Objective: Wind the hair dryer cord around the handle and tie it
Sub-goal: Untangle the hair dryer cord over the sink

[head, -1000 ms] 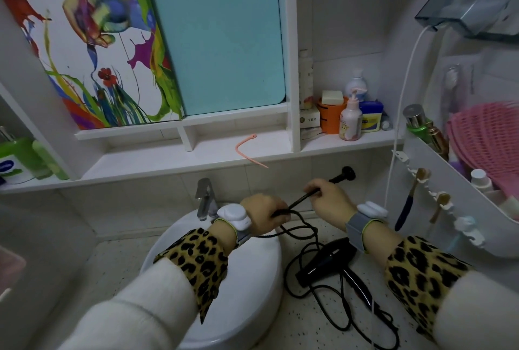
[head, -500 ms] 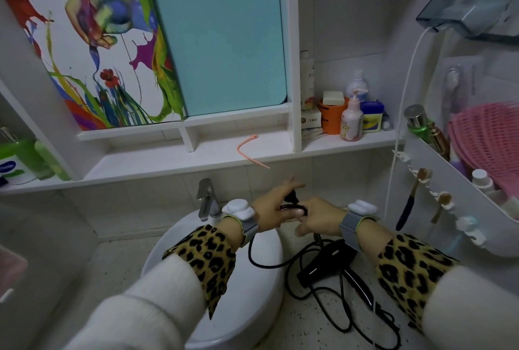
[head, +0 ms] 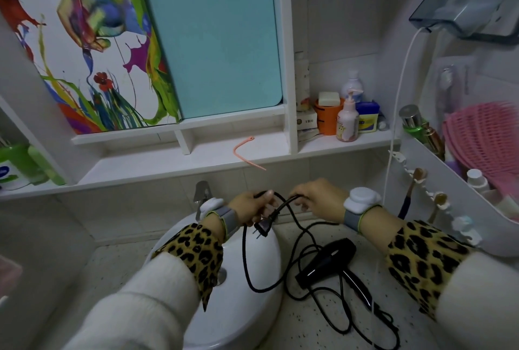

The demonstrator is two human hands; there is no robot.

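A black hair dryer [head: 327,261] lies on the speckled counter, right of the white basin [head: 238,307]. Its black cord [head: 292,271] trails in loose loops over the basin edge and counter. My left hand [head: 248,207] grips the cord near its end, and the plug [head: 262,228] hangs just below that hand with its pins pointing down. My right hand [head: 317,199] pinches the cord a short way along, to the right. A short arc of cord bridges the two hands above the basin.
A faucet [head: 202,195] stands behind the basin. The shelf above holds a pink hook [head: 247,153], bottles and jars [head: 348,116]. A white rack [head: 438,195] with brushes and a pink basket [head: 483,141] crowds the right side. A white cable [head: 398,113] hangs down.
My hands have drawn apart after meeting half a second ago. The plug, earlier held up beyond my right hand, now dangles below my left hand.
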